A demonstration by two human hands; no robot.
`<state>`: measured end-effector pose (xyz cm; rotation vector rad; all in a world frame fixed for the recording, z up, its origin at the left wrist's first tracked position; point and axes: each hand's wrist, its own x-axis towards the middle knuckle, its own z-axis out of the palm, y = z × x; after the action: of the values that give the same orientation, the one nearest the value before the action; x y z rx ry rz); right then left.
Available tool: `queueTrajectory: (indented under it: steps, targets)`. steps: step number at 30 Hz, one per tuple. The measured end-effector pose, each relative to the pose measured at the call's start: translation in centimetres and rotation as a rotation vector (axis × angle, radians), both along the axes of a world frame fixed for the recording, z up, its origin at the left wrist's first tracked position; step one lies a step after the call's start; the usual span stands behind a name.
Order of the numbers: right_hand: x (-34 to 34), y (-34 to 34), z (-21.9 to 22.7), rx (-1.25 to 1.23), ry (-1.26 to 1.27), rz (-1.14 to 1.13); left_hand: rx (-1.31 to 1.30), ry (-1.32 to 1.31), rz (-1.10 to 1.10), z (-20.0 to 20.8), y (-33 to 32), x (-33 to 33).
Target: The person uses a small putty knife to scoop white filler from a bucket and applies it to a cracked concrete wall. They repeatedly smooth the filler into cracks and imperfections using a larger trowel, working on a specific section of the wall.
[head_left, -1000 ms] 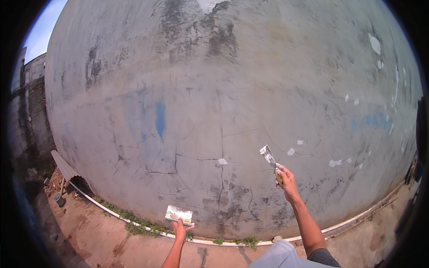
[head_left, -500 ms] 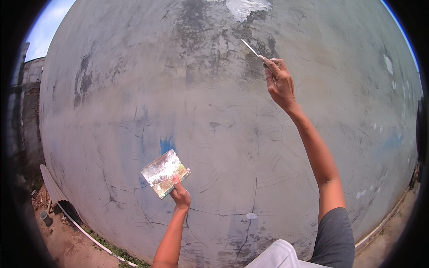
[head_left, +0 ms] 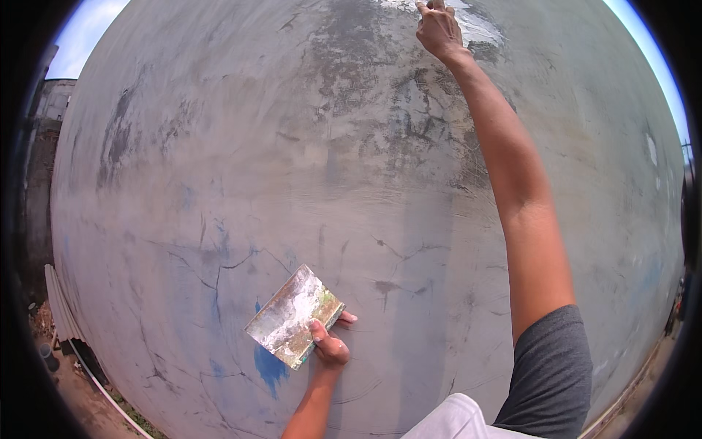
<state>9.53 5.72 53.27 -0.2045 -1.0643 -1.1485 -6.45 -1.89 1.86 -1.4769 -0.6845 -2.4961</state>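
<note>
Smeared plate, partly behind left hand

Dark grey T-shirt sleeve, short, toward 4 o'clock. Whitish cloth, upper edge rounded, at 5 o'clock.

the left hand grips a flat board by its lower right edge, white paste smeared across its face. blue paint marks the grey wall below the board's lower left edge. the right hand, raised, overlaps a white patch high on the wall; contact is unclear.
</note>
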Motion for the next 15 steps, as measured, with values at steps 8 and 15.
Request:
queueTrajectory:
  steps: [8,15]
  targets:
    - [-3.7,0.8,2.1,-0.326,-0.012,-0.14,-0.07,-0.016,-0.091,-0.2,-0.5,-0.4]
    - [-2.9,1.3,2.1,-0.119,0.087,-0.186,-0.026,0.037,-0.176,-0.3,-0.5,-1.0]
